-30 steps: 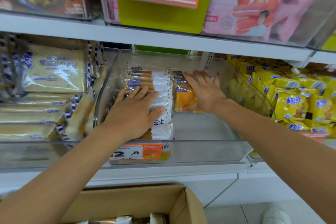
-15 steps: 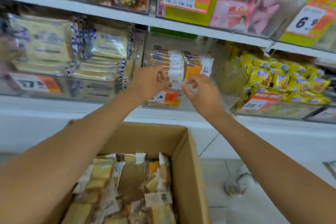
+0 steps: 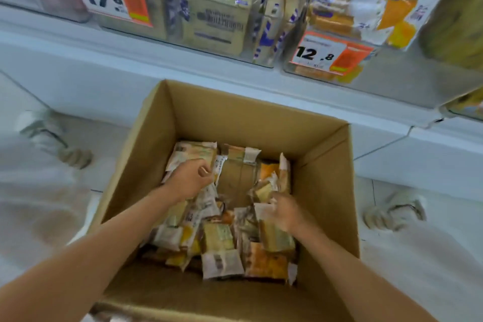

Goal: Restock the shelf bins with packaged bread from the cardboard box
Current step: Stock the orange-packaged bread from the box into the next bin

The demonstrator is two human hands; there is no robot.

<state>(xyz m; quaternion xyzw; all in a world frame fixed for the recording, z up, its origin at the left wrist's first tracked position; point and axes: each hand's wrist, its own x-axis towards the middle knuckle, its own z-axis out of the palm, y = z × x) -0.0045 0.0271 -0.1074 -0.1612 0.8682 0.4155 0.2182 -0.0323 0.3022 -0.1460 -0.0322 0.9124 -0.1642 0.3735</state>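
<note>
Clear shelf bins [image 3: 392, 68] stocked with wrapped bread are seen along the top; below them an open cardboard box [image 3: 235, 117] is set on the floor; loose packaged bread [image 3: 222, 238] is heaped in its bottom; the left hand [image 3: 189, 181] is held inside over the packets at the left, fingers curled, though a hold cannot be told; the right hand [image 3: 286, 210] is blurred against packets at the right, its grip likewise unclear.

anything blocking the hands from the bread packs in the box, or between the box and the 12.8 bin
Nothing visible. The cardboard box is open on top, and the left hand and right hand are down among the bread packs. No object shows between box and the 12.8 bin; its opening is out of frame.
</note>
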